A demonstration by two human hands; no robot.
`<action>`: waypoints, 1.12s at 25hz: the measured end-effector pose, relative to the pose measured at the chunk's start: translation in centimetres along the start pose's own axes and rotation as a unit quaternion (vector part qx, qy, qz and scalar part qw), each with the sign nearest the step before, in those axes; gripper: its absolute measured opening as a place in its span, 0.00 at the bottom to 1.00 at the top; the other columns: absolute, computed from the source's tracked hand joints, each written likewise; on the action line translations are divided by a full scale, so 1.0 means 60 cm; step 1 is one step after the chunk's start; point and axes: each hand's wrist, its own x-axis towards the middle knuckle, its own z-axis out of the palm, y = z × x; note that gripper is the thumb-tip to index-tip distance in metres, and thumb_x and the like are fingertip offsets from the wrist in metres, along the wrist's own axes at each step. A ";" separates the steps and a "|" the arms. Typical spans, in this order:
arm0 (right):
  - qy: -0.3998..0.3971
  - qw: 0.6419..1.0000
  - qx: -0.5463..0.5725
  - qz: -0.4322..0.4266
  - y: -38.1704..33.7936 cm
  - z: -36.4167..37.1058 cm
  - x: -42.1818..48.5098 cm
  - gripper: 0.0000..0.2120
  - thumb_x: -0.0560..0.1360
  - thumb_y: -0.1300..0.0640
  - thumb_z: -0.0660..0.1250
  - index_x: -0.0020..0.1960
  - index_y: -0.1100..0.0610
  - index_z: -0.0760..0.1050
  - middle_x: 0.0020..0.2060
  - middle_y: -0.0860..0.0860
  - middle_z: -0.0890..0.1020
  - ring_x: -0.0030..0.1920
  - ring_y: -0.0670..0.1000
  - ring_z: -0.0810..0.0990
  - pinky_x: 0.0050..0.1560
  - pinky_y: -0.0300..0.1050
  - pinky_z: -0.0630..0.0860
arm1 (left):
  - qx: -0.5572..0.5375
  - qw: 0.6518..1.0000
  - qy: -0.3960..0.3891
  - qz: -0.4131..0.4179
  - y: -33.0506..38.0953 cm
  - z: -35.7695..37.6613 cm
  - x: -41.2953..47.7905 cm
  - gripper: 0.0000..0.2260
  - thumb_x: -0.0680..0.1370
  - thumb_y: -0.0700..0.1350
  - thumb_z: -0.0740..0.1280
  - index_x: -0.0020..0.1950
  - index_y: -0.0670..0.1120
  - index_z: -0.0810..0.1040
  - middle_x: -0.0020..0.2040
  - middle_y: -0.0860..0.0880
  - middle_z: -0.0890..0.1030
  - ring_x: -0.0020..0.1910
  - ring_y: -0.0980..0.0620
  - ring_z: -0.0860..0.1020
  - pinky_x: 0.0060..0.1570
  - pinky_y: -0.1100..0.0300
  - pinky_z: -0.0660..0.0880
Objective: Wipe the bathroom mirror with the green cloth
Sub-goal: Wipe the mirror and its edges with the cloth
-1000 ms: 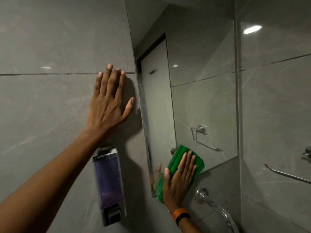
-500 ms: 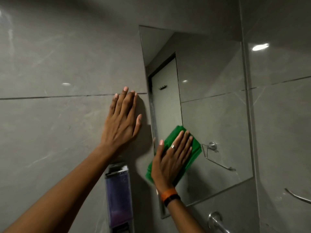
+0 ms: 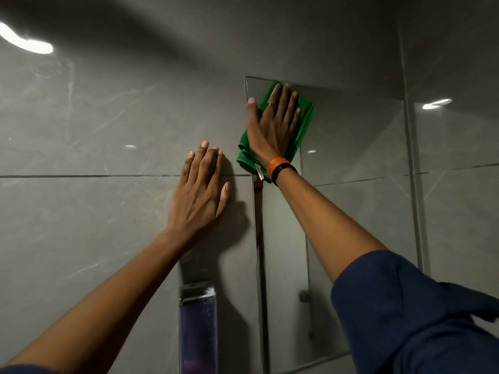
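Note:
A frameless rectangular mirror point(image 3: 356, 163) is fixed to the grey tiled wall. My right hand point(image 3: 272, 125) lies flat on the folded green cloth point(image 3: 305, 122), holding it against the mirror's top left corner. Part of the cloth's lower end hangs past the mirror's left edge. My left hand point(image 3: 201, 190) rests flat on the wall tile just left of the mirror, fingers together and pointing up, with nothing in it. An orange and a black band sit on my right wrist.
A clear soap dispenser point(image 3: 197, 327) with purple liquid is mounted on the wall below my left hand. The side wall point(image 3: 459, 184) meets the mirror's right edge. The mirror reflects a door and grey tiles.
My right hand has slid the green cloth up the mirror's left side, from the bottom corner to the top corner. My left hand has stayed on the wall. The view has tilted upward.

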 end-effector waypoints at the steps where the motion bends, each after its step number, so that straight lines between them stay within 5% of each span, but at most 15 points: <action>1: -0.021 0.999 0.029 -0.023 0.009 -0.009 0.005 0.34 0.85 0.45 0.52 0.82 0.60 0.44 0.83 0.57 0.45 0.83 0.56 0.41 0.82 0.56 0.37 | 0.003 1.000 -0.009 0.003 0.000 -0.001 0.000 0.30 0.83 0.53 0.50 0.79 0.35 0.57 0.79 0.34 0.62 0.81 0.39 0.55 0.80 0.43 0.53; 5: -0.016 0.988 -0.093 -0.121 0.068 -0.023 -0.025 0.32 0.86 0.47 0.52 0.83 0.60 0.44 0.83 0.58 0.45 0.83 0.56 0.42 0.84 0.57 0.41 | 0.009 1.000 -0.023 0.007 0.000 0.000 -0.002 0.31 0.83 0.55 0.49 0.79 0.35 0.57 0.79 0.34 0.61 0.81 0.39 0.55 0.80 0.44 0.52; 7: 0.008 0.985 -0.141 -0.104 0.073 -0.010 -0.036 0.32 0.85 0.43 0.49 0.83 0.56 0.45 0.83 0.57 0.46 0.83 0.56 0.42 0.83 0.60 0.42 | 0.018 1.000 -0.020 0.011 0.000 0.002 -0.001 0.31 0.83 0.55 0.49 0.79 0.35 0.58 0.79 0.34 0.62 0.81 0.40 0.55 0.80 0.44 0.51; 14: 0.051 0.989 -0.117 -0.069 0.038 0.016 0.002 0.34 0.84 0.40 0.51 0.83 0.55 0.47 0.83 0.57 0.49 0.83 0.57 0.45 0.83 0.61 0.45 | 0.018 1.000 -0.001 0.015 -0.005 0.002 0.009 0.30 0.83 0.55 0.50 0.78 0.36 0.61 0.78 0.36 0.66 0.80 0.40 0.58 0.79 0.43 0.55; 21: 0.005 0.989 0.004 -0.145 -0.038 0.012 0.101 0.33 0.83 0.43 0.58 0.81 0.59 0.55 0.82 0.57 0.57 0.82 0.57 0.53 0.83 0.60 0.49 | 0.034 0.999 0.022 0.029 -0.052 -0.040 0.055 0.28 0.83 0.53 0.52 0.77 0.36 0.64 0.76 0.34 0.68 0.79 0.38 0.61 0.78 0.41 0.58; 24: 0.057 0.978 -0.078 -0.187 -0.032 0.014 0.091 0.27 0.82 0.44 0.58 0.77 0.56 0.67 0.80 0.60 0.63 0.81 0.62 0.57 0.81 0.66 0.52 | 0.067 0.998 -0.004 0.021 -0.091 -0.063 0.053 0.29 0.83 0.53 0.51 0.77 0.35 0.64 0.76 0.34 0.68 0.79 0.37 0.60 0.78 0.38 0.59; 28: 0.047 0.981 -0.112 -0.153 -0.041 0.027 0.066 0.27 0.83 0.43 0.57 0.78 0.52 0.65 0.79 0.57 0.65 0.80 0.61 0.59 0.81 0.65 0.54 | 0.109 0.993 -0.050 -0.001 -0.148 -0.092 0.038 0.30 0.83 0.55 0.49 0.77 0.35 0.63 0.76 0.34 0.67 0.79 0.37 0.60 0.79 0.38 0.57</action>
